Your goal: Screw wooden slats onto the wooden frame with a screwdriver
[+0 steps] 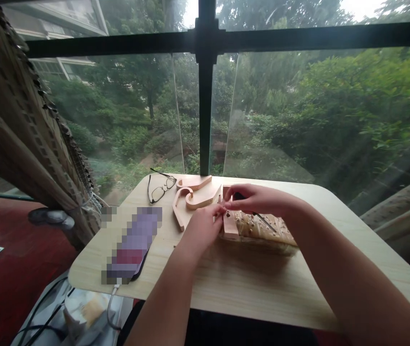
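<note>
My right hand point(257, 199) is closed around a screwdriver point(267, 223); its dark handle shows under the palm and its thin shaft points down to the right. The tips of that hand's fingers meet those of my left hand point(207, 223), which are pinched at the edge of a pale wooden piece point(230, 226) with a dark hole. Whatever small thing lies between the fingertips is hidden. This wooden piece rests on the left end of a speckled brown block in clear wrapping point(273, 242). Curved wooden pieces point(205, 198) lie just left of my hands.
On the pale wooden table point(248, 283), eyeglasses point(160, 190) lie at the back left. Nearer me is a phone point(136, 245), blurred out, with a white cable point(110, 305) running off the edge. A window point(206, 105) stands behind, and a curtain point(28, 110) hangs left.
</note>
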`<action>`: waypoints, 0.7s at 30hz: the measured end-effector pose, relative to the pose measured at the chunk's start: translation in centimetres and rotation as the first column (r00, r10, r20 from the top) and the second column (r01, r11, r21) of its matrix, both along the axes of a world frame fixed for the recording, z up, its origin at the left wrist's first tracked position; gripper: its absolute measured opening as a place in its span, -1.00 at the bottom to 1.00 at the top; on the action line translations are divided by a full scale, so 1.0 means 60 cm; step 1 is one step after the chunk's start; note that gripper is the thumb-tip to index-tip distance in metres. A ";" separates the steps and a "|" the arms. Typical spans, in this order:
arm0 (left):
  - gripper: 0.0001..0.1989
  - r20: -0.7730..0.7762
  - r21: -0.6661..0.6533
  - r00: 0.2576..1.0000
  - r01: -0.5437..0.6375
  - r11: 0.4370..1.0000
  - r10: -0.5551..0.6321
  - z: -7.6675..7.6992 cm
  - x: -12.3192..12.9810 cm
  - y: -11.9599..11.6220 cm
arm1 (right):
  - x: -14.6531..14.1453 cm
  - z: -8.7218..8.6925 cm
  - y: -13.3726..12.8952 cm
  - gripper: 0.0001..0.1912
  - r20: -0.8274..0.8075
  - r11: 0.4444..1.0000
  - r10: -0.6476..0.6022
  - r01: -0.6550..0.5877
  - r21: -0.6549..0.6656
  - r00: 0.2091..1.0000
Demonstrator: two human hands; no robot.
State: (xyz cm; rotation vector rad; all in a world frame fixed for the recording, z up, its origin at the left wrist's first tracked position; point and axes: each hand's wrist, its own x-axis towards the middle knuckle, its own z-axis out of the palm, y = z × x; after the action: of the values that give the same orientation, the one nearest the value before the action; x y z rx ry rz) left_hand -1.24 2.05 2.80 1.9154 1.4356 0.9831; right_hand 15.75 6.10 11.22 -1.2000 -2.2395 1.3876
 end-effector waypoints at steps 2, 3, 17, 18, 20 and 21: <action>-0.77 -0.012 -0.003 1.000 -0.001 1.000 0.001 0.001 0.000 -0.003 | 0.007 0.023 -0.019 -0.73 -0.265 0.989 -0.125 0.141 0.040 0.956; -0.76 -0.034 0.000 0.999 0.011 1.000 -0.011 0.002 0.000 -0.005 | 0.009 0.032 -0.028 -0.73 -0.403 0.986 -0.124 0.159 0.053 0.907; -0.75 -0.135 0.024 0.988 0.081 0.996 -0.077 0.010 -0.003 -0.009 | -0.008 0.014 -0.024 -0.84 -0.435 0.873 0.016 0.199 0.445 0.900; -0.75 -0.135 0.026 0.988 0.082 0.996 -0.077 0.009 -0.003 -0.008 | -0.007 0.015 -0.024 -0.84 -0.425 0.869 0.013 0.199 0.452 0.905; -0.75 -0.133 0.026 0.988 0.081 0.996 -0.077 0.007 -0.004 -0.008 | -0.007 0.017 -0.025 -0.84 -0.395 0.861 0.016 0.188 0.472 0.919; -0.74 -0.130 0.023 0.988 0.081 0.996 -0.077 0.007 -0.004 -0.008 | -0.008 0.017 -0.026 -0.84 -0.385 0.857 0.019 0.183 0.481 0.923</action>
State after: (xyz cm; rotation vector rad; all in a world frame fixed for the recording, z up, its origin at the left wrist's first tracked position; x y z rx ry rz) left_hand -1.47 1.56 3.21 2.0735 1.4117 0.8610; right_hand 15.28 4.56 12.23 -0.7573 -2.0537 0.8133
